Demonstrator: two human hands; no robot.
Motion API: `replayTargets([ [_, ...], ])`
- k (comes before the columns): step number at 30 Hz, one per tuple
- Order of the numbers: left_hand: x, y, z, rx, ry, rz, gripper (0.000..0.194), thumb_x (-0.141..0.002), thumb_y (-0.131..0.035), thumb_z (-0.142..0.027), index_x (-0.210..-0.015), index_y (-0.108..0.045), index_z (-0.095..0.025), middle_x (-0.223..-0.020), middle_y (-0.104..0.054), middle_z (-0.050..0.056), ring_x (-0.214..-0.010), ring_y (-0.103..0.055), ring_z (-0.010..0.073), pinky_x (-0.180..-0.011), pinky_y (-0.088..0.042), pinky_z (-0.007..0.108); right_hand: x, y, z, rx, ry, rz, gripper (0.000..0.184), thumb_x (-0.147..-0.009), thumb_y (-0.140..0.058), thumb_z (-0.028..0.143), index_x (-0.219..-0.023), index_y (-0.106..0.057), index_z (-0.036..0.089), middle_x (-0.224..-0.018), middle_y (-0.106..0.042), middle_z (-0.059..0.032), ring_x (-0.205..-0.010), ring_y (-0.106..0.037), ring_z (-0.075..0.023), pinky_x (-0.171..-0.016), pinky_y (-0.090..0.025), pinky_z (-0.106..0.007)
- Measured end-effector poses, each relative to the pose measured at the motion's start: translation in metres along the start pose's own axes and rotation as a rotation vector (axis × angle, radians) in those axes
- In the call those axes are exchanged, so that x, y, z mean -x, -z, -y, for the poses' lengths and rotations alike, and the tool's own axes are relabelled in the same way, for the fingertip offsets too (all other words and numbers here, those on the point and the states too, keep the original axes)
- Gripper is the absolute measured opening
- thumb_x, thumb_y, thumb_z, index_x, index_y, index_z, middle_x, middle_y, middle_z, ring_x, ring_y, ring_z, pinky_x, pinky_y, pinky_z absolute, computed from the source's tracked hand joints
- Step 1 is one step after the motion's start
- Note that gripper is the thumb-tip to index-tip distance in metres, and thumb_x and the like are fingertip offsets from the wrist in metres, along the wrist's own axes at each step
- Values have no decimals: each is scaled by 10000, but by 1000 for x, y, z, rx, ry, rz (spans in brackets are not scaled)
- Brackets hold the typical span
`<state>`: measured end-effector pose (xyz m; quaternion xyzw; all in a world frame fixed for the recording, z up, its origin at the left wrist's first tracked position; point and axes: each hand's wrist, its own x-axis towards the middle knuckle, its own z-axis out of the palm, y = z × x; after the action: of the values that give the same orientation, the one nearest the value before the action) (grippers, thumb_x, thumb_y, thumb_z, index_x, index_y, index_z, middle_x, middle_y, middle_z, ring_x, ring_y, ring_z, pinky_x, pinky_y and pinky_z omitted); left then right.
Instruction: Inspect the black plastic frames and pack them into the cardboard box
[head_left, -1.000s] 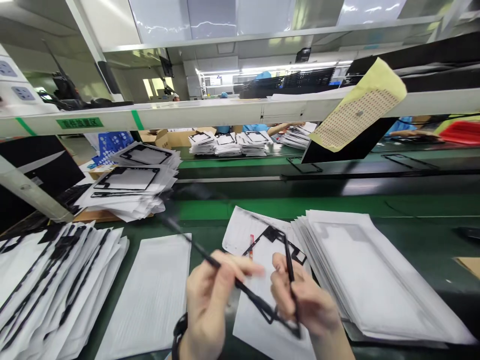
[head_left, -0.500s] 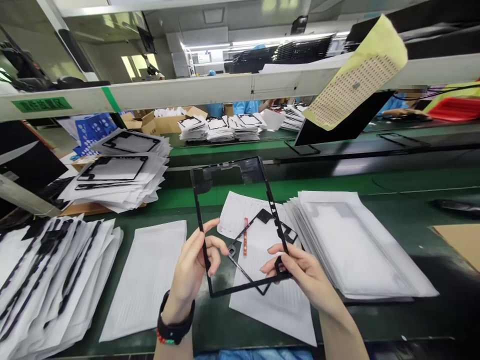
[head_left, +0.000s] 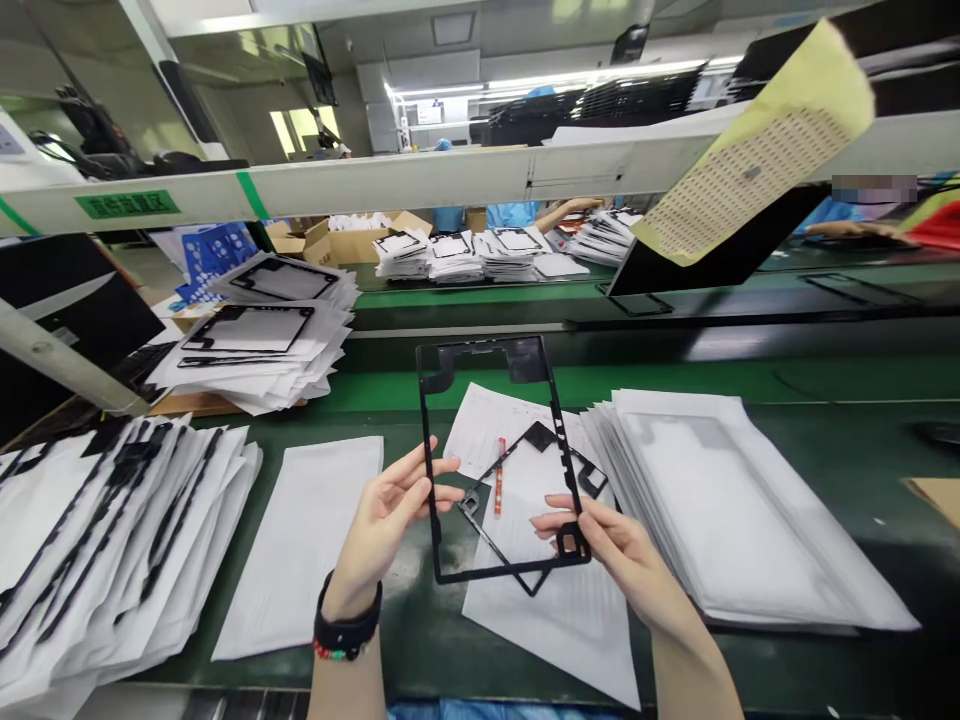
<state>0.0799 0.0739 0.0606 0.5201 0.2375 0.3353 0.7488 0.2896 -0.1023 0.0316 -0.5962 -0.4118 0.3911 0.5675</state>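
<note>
I hold a thin black rectangular frame (head_left: 559,430) upright over the green table, facing me. My left hand (head_left: 390,515) pinches its left side rail. My right hand (head_left: 607,545) pinches its lower right corner. Beneath the frame lies a white sheet (head_left: 555,620) carrying a second black frame (head_left: 540,440) turned at an angle and a small red strip (head_left: 499,475). A black wristband sits on my left wrist.
A fanned stack of white sheets (head_left: 735,510) lies to the right. One white sheet (head_left: 307,540) and a stack of framed sheets (head_left: 97,540) lie to the left, more stacks (head_left: 262,340) behind. A yellow dotted sheet (head_left: 750,150) hangs from the shelf. A dark conveyor (head_left: 750,340) runs across; other workers' arms show beyond.
One second ago the frame was edge-on and blurred in both hands. It now stands flat towards me, and has shifted slightly right since half a second ago.
</note>
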Motion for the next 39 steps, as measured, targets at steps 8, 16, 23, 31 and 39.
replayTargets([
  [8,-4,7,9,-50,30,43,515,-831,-753,-327,-1314,-632,-197,-1216,-712,175,-956,-746,254,-817,-600,331,8,5,-2,8,7,57,376,-970,-545,485,-1155,-705,200,-1040,-760,-130,-930,-693,-263,-862,-531,-415],
  [16,-6,-4,3,84,80,-166,471,-628,-903,-275,-1042,-747,-115,-947,-787,149,-701,-752,197,-609,-599,247,9,8,-3,108,-1,70,437,-959,-533,540,-1026,-771,180,-1093,-737,-148,-895,-688,-254,-832,-519,-394],
  [23,-10,-10,8,216,138,-264,497,-589,-919,-292,-1010,-740,-99,-843,-787,94,-544,-686,109,-459,-521,151,5,-8,-2,-437,-35,15,432,-747,-808,538,-901,-703,148,-747,-762,-111,-657,-698,-188,-650,-546,-267],
  [31,-2,-35,-7,586,277,-362,283,-962,-531,-73,-1234,-594,-31,-660,-674,-20,-516,-643,11,-515,-503,23,2,-36,18,-803,-139,-136,539,-621,-839,648,-740,-573,195,-520,-560,77,-362,-397,4,-402,-390,-76],
  [39,11,-36,-19,960,464,-274,458,-1072,-215,-257,-1359,-417,36,-689,-667,16,-593,-697,14,-588,-526,12,18,-39,40,-1258,-252,-238,332,-583,-950,217,-837,-737,202,-720,-725,18,-428,-544,-7,-450,-506,-63],
])
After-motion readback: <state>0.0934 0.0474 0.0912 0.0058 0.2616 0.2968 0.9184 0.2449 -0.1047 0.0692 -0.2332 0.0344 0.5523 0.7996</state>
